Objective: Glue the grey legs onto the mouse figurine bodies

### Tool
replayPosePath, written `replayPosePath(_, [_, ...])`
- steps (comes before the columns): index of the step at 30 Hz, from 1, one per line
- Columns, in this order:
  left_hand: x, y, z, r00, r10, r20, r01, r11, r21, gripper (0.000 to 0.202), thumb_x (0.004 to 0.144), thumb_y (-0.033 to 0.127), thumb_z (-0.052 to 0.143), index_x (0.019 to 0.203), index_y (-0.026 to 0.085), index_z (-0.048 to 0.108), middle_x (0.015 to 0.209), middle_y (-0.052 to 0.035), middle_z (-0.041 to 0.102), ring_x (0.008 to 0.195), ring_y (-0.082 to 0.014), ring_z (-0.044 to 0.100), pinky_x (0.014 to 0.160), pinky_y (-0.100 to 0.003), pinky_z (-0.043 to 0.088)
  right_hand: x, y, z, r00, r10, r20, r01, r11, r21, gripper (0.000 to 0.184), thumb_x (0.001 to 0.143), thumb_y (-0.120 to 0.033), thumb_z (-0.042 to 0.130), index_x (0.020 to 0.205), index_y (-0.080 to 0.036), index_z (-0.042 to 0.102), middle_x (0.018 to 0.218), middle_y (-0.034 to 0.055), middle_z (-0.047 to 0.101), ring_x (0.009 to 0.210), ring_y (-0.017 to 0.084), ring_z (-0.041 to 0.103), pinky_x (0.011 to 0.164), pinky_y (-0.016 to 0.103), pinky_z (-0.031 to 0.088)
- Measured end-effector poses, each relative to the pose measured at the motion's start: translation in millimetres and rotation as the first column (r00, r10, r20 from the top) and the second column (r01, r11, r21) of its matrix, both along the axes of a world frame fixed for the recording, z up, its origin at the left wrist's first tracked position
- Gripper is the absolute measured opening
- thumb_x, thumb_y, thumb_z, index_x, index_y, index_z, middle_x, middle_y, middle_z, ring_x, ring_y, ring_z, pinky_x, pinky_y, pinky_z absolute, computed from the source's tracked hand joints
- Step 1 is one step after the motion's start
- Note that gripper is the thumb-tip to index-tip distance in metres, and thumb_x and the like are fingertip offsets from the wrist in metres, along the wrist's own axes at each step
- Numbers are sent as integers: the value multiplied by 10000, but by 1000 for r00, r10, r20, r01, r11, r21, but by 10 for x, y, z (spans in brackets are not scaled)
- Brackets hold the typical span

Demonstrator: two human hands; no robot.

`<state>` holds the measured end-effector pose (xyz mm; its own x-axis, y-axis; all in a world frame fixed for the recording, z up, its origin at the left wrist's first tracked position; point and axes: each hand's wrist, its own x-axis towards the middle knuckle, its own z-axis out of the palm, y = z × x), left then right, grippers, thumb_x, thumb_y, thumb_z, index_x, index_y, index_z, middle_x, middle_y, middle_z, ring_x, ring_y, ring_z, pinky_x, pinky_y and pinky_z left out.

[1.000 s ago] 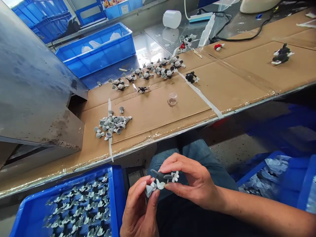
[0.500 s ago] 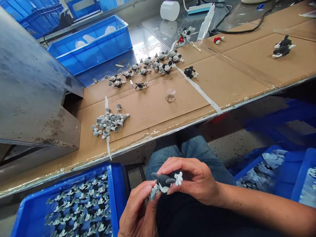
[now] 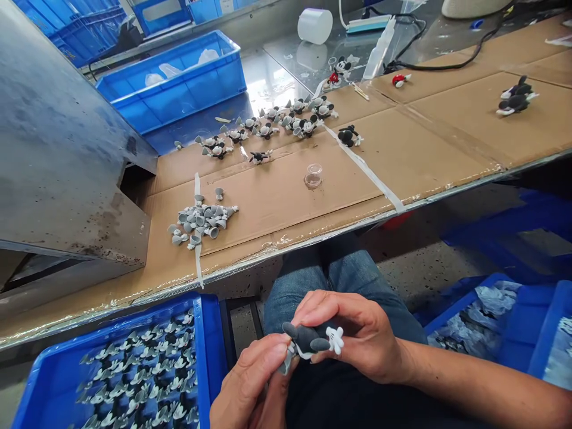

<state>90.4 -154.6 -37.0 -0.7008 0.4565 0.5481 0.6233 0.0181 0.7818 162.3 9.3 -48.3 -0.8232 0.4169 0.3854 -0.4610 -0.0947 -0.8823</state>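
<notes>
Figure (image 3: pixel 306 338) and cone (image 3: pixel 286 363), held over the lap (image 3: pixel 346 271)

Figure: dark, two-eared, white glove (image 3: pixel 335 340) outermost at right; between both hands, off the surface (image 3: pixel 268 208).

Cone: grey, at the figure's left end; joined or merely touching, cannot tell.

Left hand (image 3: pixel 252 381): thumb and forefinger pinching the cone, close against the figure.

Right hand (image 3: pixel 367 335): thumb below, fingers above, pinching the figure's body.

Handling note: the right grip is probably best as a firm brace, the left making small, straight movements at the cone. Pressure belongs on the body; ears (image 3: pixel 319 344) and glove look likeliest to bend. A turn towards the eyes would bare the meeting point, now covered by fingertips.

Tray (image 3: pixel 202 357): blue, lower left, bearing rows of like pieces.

Pile (image 3: pixel 203 221): grey cones, heaped on the surface, left.

Cup (image 3: pixel 313 177): clear, small, mid-surface.

Row (image 3: pixel 266 129): dark figures with grey cones, farther back.

Bin (image 3: pixel 183 98): blue, behind the row.
</notes>
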Motion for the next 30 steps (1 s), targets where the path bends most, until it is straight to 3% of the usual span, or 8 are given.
replayPosePath(9, [-14, 86, 15, 998, 52, 22, -53, 998, 17, 176, 894, 169, 740, 1039, 266, 762, 929, 29, 796, 804, -123, 742, 737, -202, 592, -40, 3, 33, 1000, -28, 12, 29, 999, -43, 290, 800, -136, 834, 1062, -247, 779, 902, 61, 796, 829, 192, 737, 772, 329, 610])
replayPosePath(13, [73, 169, 32, 967, 81, 240, -112, 987, 117, 241, 847, 212, 802, 1074, 285, 770, 948, 12, 798, 833, -146, 753, 803, -224, 613, -51, -35, 64, 989, -4, 147, 36, 977, -210, 220, 775, -257, 877, 979, -240, 800, 896, 52, 790, 825, 170, 732, 759, 270, 603])
replayPosePath(16, [114, 224, 34, 842, 53, 537, -176, 968, 181, 507, 761, 298, 885, 1237, 322, 712, 1059, -3, 796, 922, -159, 768, 851, -216, 619, -76, -105, 87, 960, 59, 274, 64, 906, -419, 327, 727, -303, 916, 1024, -273, 781, 965, 21, 789, 868, 141, 743, 795, 220, 600])
replayPosePath(18, [96, 239, -4, 716, -6, 698, -212, 951, 226, 567, 672, 347, 942, 1197, 321, 729, 1079, -9, 789, 974, -175, 760, 852, -222, 620, -109, -168, 110, 939, 91, 331, 98, 852, -514, 388, 714, -317, 925, 1065, -291, 763, 1007, 5, 783, 885, 129, 744, 817, 209, 596])
replayPosePath(21, [34, 233, -108, 507, -89, 857, -273, 927, 258, 492, 569, 356, 990, 1008, 256, 791, 1035, -30, 782, 979, -191, 749, 869, -237, 608, -175, -268, 156, 906, 120, 405, 131, 831, -541, 346, 720, -355, 916, 1016, -253, 770, 925, 6, 776, 816, 128, 725, 797, 221, 593])
replayPosePath(23, [18, 222, -160, 413, -105, 905, -306, 920, 247, 456, 558, 335, 995, 957, 226, 802, 1004, -51, 789, 946, -192, 754, 864, -237, 597, -214, -330, 176, 898, 112, 426, 141, 844, -518, 313, 708, -367, 919, 954, -229, 783, 859, 11, 775, 791, 139, 713, 794, 234, 589])
replayPosePath(25, [40, 212, -161, 376, -101, 921, -330, 914, 235, 416, 592, 336, 979, 948, 210, 803, 959, -67, 797, 893, -189, 759, 833, -243, 596, -238, -386, 174, 900, 111, 422, 133, 851, -507, 311, 699, -368, 922, 943, -226, 790, 852, 21, 784, 811, 163, 723, 815, 259, 598])
replayPosePath(30, [97, 145, -51, 368, -89, 926, -410, 878, 247, 331, 640, 312, 944, 915, 196, 800, 939, -66, 786, 882, -178, 728, 848, -278, 566, -245, -505, 63, 878, 131, 461, 99, 892, -440, 361, 697, -393, 919, 991, -236, 782, 917, 58, 803, 861, 214, 761, 805, 292, 639])
